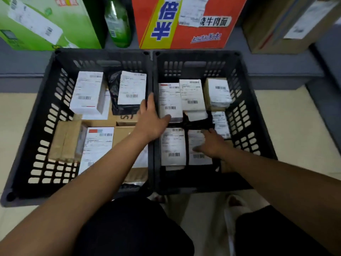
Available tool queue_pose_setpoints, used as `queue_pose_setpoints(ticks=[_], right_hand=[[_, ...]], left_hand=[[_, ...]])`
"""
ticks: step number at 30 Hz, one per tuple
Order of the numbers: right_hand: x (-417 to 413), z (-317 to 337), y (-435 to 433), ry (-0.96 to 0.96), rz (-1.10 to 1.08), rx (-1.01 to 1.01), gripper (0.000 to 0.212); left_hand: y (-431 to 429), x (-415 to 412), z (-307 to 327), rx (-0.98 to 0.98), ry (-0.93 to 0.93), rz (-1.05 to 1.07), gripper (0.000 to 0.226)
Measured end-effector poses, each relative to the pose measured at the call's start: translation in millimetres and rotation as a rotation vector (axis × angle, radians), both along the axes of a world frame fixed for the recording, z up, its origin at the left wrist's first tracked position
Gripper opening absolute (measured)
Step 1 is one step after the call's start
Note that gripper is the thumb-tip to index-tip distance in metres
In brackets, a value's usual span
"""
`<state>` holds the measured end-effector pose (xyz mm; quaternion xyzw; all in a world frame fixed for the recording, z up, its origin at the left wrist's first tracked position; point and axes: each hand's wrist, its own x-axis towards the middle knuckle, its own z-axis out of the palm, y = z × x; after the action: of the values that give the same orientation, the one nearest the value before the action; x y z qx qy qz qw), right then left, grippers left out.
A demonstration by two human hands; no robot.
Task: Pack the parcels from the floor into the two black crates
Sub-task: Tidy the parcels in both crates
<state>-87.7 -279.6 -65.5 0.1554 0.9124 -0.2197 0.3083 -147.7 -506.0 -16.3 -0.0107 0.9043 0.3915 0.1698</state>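
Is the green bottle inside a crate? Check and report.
No, the bottle stands behind the left crate, between the green carton and the orange carton.

Two black crates (55, 111) (244, 115), parcels (86, 93) too overlapped to count, three cartons (46, 21) (186, 34) (276, 28), one green bottle (118, 23), two hands (150, 122) (212, 145).

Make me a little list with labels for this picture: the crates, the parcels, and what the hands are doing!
left crate: holds a white box, a black bag and brown parcels
right crate: labelled parcels lying flat
left hand: thumb on a white parcel in the right crate
right hand: rests open on a front parcel
behind: green bottle, orange carton
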Motion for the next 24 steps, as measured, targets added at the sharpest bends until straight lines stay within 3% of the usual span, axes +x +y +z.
queue_pose_setpoints(ticks=[2, 4, 7, 13, 17, 24], right_hand=[[5, -13, 26, -0.192, 0.355, 0.268, 0.12], [12, -29, 36, -0.18, 0.555, 0.377, 0.128], [22, -55, 34, -0.076, 0.699, 0.359, 0.127], [26, -83, 44, -0.05, 0.765, 0.389, 0.125], [11, -90, 55, 0.022, 0.712, 0.361, 0.112], [6, -93, 52, -0.014, 0.701, 0.358, 0.12]], left_hand=[[13, 7, -7, -0.142, 0.062, -0.026, 0.089], [16, 14, -16, -0.255, 0.184, -0.019, 0.083], [18, 13, -23, -0.293, 0.261, -0.012, 0.084], [19, 14, -19, -0.26, 0.246, -0.003, 0.087], [20, 14, -18, -0.273, 0.232, -0.006, 0.089], [20, 14, -18, -0.283, 0.223, 0.008, 0.088]])
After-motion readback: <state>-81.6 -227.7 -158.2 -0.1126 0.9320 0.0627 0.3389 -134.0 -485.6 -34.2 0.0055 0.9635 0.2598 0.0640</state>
